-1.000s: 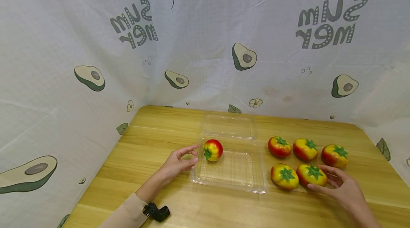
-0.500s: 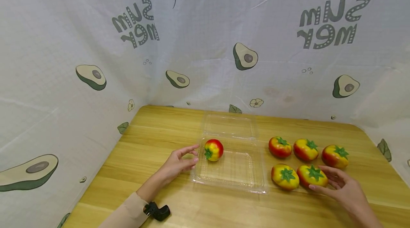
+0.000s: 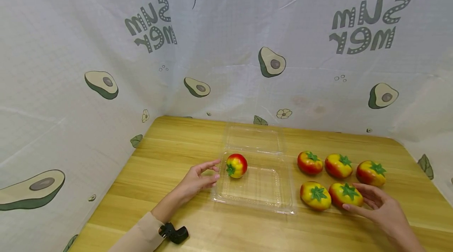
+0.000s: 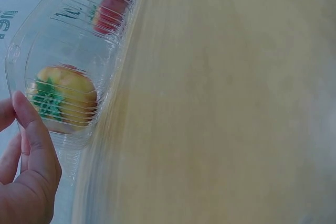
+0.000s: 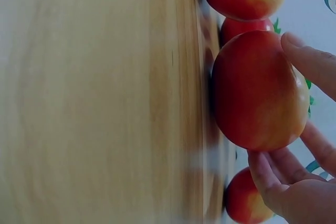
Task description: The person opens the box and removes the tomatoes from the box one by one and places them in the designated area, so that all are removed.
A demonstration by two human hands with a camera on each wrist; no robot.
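In the head view a clear plastic clamshell box lies with its lid folded back. One red-and-yellow toy persimmon with a green calyx sits at its left end. My left hand rests its fingertips at the box's left rim, fingers relaxed; the left wrist view shows this hand at the rim corner. To the right, my right hand holds the near right persimmon between thumb and fingers. The right wrist view has that persimmon low over the table, the thumb and fingers on opposite sides.
Another persimmon lies just left of the held one. Behind are more persimmons in a row: a left one, a middle one and a right one. A patterned curtain hangs around the wooden table.
The head view has shifted very slightly. Both hands and the persimmons keep their places, with the right hand at the same fruit throughout.
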